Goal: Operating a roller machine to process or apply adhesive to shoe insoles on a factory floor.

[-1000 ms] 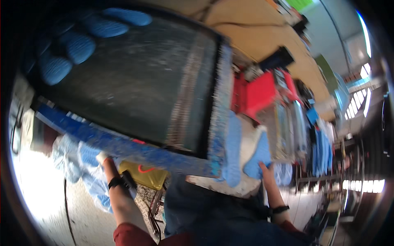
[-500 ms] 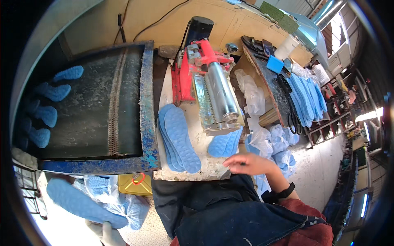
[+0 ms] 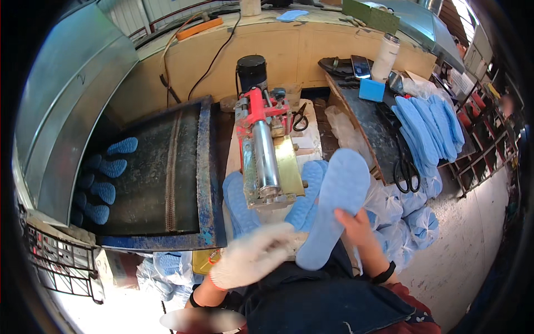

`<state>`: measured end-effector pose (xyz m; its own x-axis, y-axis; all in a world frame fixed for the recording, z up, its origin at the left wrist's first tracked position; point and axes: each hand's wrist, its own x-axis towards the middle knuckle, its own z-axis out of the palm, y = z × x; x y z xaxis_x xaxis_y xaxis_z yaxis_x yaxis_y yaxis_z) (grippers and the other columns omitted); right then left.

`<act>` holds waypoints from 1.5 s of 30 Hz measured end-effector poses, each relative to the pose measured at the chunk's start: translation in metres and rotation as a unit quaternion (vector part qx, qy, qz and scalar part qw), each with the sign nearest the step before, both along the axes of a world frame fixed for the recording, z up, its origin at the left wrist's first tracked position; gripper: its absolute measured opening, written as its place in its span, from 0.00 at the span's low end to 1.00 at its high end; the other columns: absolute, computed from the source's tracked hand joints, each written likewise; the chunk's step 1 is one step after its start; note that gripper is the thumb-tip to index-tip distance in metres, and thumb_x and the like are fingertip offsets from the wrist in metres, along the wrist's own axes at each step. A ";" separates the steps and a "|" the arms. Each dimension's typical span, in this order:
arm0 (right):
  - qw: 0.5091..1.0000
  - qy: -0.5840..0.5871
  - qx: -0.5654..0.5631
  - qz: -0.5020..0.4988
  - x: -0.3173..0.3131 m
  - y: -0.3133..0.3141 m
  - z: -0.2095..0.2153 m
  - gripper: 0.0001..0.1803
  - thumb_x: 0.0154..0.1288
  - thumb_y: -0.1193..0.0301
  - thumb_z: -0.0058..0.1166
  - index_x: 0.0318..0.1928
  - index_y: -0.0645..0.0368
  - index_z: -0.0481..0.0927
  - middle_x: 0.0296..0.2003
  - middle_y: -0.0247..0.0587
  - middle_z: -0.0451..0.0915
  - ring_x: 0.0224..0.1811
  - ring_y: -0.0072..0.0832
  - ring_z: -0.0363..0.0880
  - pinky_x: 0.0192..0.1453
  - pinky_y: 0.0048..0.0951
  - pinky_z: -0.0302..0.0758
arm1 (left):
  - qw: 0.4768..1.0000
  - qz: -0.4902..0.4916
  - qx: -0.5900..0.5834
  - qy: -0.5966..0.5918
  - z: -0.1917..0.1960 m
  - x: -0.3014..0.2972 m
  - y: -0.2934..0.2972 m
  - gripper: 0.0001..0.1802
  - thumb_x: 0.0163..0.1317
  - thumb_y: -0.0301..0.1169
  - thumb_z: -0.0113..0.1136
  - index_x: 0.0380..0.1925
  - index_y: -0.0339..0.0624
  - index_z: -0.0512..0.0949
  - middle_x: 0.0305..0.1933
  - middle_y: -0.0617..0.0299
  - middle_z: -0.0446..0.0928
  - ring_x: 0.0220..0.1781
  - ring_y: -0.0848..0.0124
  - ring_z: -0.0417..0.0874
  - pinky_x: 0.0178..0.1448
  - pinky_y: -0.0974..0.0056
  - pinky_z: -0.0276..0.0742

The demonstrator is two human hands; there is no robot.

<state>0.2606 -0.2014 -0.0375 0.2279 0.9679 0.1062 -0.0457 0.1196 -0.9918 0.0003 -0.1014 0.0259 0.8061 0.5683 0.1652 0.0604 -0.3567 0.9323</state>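
A blue insole [image 3: 332, 209] is gripped at its edge by my bare right hand [image 3: 359, 229], its broad end up and its narrow end over my lap. My left hand [image 3: 253, 257], in a white glove, hovers at the front of the worktop; its fingers are stretched out, slightly blurred, with nothing in them. Beyond the hands stands a red machine with a shiny metal roller [image 3: 265, 158]. Blue insoles lie to its left [image 3: 240, 203] and others to its right [image 3: 307, 195], partly hidden by the machine and the held insole.
On the left a dark conveyor belt [image 3: 147, 183] with a blue frame carries several insoles. At right, a side table [image 3: 356, 106] bears stacked insoles [image 3: 431, 131], scissors [image 3: 407, 177], a phone [image 3: 360, 67] and a bottle [image 3: 385, 58]. Bagged insoles [image 3: 397, 239] lie below it.
An insole is now in my right hand, which was empty. My left hand, which held an insole at lower left, has come to the middle without one. The view has shifted.
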 end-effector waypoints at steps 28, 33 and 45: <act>0.983 -0.068 -0.168 0.034 0.016 0.054 -0.087 0.12 0.75 0.71 0.48 0.54 0.61 0.78 0.44 0.37 0.83 0.43 0.22 0.80 0.46 0.25 0.76 | 0.954 0.199 -0.107 -0.196 -0.053 0.048 0.138 0.51 0.68 0.70 0.32 0.76 0.38 0.49 0.64 0.56 0.63 0.68 0.60 0.65 0.77 0.55 0.53; 0.954 -0.147 -0.226 0.136 -0.013 0.096 -0.119 0.15 0.72 0.71 0.51 0.57 0.61 0.76 0.47 0.46 0.82 0.48 0.31 0.81 0.51 0.32 0.76 | 0.970 0.164 -0.138 -0.111 -0.066 0.016 0.127 0.47 0.72 0.67 0.28 0.75 0.38 0.50 0.58 0.57 0.67 0.58 0.64 0.71 0.69 0.57 0.63; 0.927 -0.355 0.119 -0.040 -0.078 0.164 -0.210 0.28 0.63 0.72 0.62 0.64 0.56 0.72 0.59 0.46 0.76 0.62 0.37 0.74 0.67 0.38 0.69 | 0.847 0.085 -0.503 -0.147 -0.088 -0.043 0.076 0.32 0.79 0.51 0.34 0.70 0.38 0.62 0.67 0.56 0.71 0.67 0.63 0.72 0.71 0.62 0.67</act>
